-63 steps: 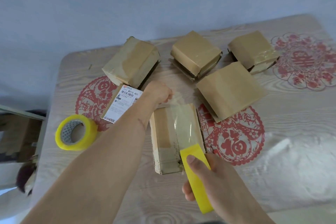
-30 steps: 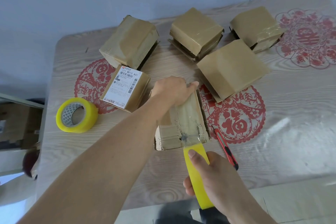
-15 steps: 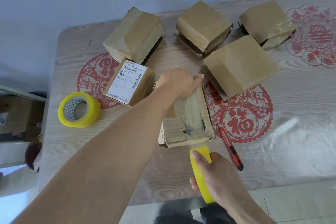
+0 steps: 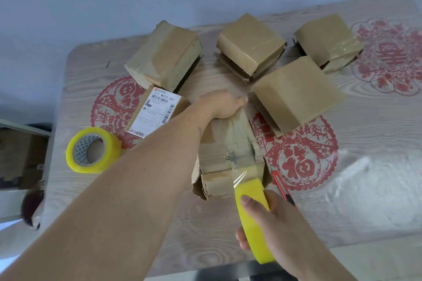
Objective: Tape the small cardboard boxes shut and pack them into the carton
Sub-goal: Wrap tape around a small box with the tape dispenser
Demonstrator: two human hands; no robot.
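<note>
Six small cardboard boxes sit on the table [image 4: 376, 143]; the worn box [image 4: 228, 155] nearest the person is my landmark, its long axis running away from them. Its far end hides under the left hand [image 4: 222, 105], fingers curled over that edge. At its near end the right hand [image 4: 274, 219] grips a yellow tape roll [image 4: 253, 219], clear tape stretched onto the box. Right of it a red utility knife [image 4: 283, 186] lies partly hidden; left of it stand a labelled box [image 4: 155, 112] and a second tape roll [image 4: 92, 149].
</note>
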